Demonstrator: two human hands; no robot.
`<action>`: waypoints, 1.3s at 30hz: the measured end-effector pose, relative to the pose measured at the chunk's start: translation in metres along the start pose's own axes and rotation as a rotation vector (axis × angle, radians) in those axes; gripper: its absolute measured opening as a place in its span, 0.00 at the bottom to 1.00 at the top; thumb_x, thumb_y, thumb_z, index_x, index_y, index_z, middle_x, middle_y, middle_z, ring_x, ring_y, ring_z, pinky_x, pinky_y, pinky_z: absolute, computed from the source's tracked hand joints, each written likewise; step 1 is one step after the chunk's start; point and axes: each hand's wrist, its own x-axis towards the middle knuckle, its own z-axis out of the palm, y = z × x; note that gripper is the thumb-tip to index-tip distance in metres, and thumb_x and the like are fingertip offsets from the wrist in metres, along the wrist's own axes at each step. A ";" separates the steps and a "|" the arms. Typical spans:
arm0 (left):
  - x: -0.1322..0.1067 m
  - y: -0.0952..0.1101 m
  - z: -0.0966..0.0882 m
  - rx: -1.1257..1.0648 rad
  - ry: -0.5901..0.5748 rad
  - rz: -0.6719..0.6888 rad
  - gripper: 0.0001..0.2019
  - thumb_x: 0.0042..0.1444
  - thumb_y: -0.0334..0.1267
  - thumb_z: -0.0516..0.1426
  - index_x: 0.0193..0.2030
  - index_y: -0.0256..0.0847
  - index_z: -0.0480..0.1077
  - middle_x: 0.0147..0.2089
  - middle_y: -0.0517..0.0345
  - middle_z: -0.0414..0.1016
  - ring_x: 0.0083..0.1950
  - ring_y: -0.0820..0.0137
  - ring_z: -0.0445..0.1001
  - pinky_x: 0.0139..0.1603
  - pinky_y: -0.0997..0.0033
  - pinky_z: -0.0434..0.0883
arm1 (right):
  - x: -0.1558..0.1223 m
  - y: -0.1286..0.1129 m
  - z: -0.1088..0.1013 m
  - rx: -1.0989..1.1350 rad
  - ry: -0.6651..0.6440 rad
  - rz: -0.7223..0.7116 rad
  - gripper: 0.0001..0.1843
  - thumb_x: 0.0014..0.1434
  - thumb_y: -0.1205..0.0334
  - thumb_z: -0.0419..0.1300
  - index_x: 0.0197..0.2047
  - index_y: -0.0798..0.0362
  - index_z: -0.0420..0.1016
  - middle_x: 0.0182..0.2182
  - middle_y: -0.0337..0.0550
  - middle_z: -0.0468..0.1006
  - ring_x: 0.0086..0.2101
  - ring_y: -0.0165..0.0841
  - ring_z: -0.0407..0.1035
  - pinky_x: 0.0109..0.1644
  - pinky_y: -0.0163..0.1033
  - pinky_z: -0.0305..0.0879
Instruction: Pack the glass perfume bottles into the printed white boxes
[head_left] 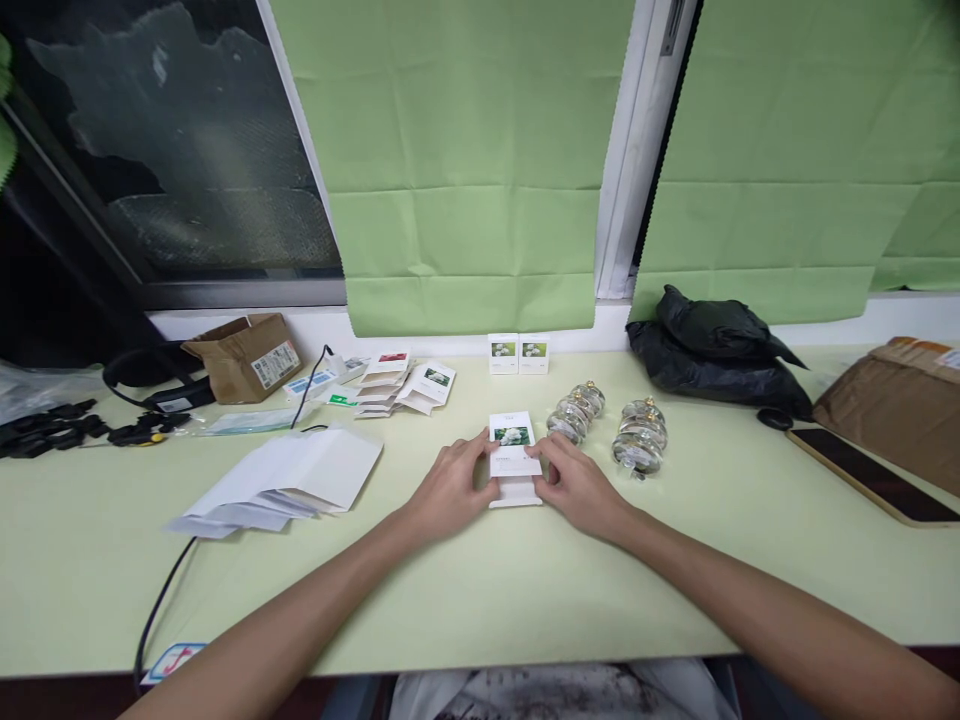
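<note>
A small white cardboard box [514, 458] with a white flower picture lies in front of me, its flap at the near end sticking out. My left hand [455, 480] pinches its left edge between thumb and fingers. On the opposite edge, my right hand [576, 482] grips it the same way. Just beyond my right hand lies a stack of round clear tins [577, 410], and a second stack of tins [640, 437] sits further right. Two small finished-looking boxes [518, 354] with flower pictures stand side by side at the back of the table.
Flat flower-print cartons [382, 383] are piled at the back left, near a brown open box [247, 358]. White paper envelopes [289, 480] and a black cable [161, 605] lie left. At right are black plastic bags [712, 345], a phone [874, 472] and a brown parcel [896, 405].
</note>
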 end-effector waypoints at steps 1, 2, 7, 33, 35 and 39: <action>0.000 0.002 0.001 -0.001 0.008 -0.010 0.26 0.60 0.35 0.59 0.66 0.49 0.69 0.58 0.52 0.79 0.62 0.50 0.74 0.65 0.49 0.70 | 0.001 0.000 0.001 -0.005 0.000 0.002 0.18 0.64 0.71 0.58 0.56 0.47 0.71 0.44 0.39 0.70 0.32 0.31 0.69 0.40 0.39 0.67; 0.000 0.004 0.002 -0.005 0.013 -0.016 0.26 0.60 0.34 0.59 0.65 0.50 0.69 0.57 0.53 0.80 0.61 0.51 0.74 0.63 0.50 0.71 | 0.001 0.000 0.001 -0.013 -0.001 0.005 0.19 0.63 0.71 0.58 0.56 0.46 0.70 0.44 0.39 0.69 0.32 0.31 0.69 0.40 0.39 0.66; 0.000 0.007 0.004 -0.036 -0.005 -0.007 0.28 0.58 0.31 0.57 0.66 0.51 0.70 0.63 0.54 0.77 0.61 0.53 0.74 0.61 0.53 0.73 | 0.002 0.001 0.002 -0.056 -0.013 0.011 0.20 0.60 0.73 0.57 0.55 0.46 0.68 0.45 0.39 0.69 0.33 0.32 0.68 0.39 0.39 0.64; 0.002 -0.018 -0.029 -0.231 -0.158 0.153 0.20 0.72 0.44 0.56 0.69 0.56 0.71 0.80 0.56 0.59 0.80 0.56 0.58 0.71 0.50 0.71 | -0.006 -0.003 -0.026 0.078 -0.074 -0.154 0.16 0.66 0.72 0.58 0.54 0.46 0.70 0.46 0.42 0.70 0.38 0.35 0.69 0.44 0.43 0.69; 0.001 -0.017 -0.032 -0.208 -0.186 0.190 0.24 0.68 0.38 0.58 0.70 0.56 0.69 0.79 0.56 0.60 0.80 0.55 0.57 0.75 0.46 0.66 | -0.009 -0.008 -0.028 0.070 -0.093 -0.219 0.15 0.64 0.75 0.58 0.49 0.46 0.71 0.46 0.43 0.70 0.43 0.38 0.69 0.49 0.44 0.69; -0.002 -0.017 -0.031 -0.106 -0.263 0.261 0.41 0.55 0.34 0.67 0.75 0.56 0.63 0.82 0.53 0.53 0.83 0.49 0.49 0.80 0.38 0.56 | -0.012 -0.011 -0.025 0.026 -0.113 -0.299 0.14 0.62 0.70 0.67 0.49 0.46 0.72 0.52 0.46 0.71 0.54 0.44 0.67 0.59 0.50 0.67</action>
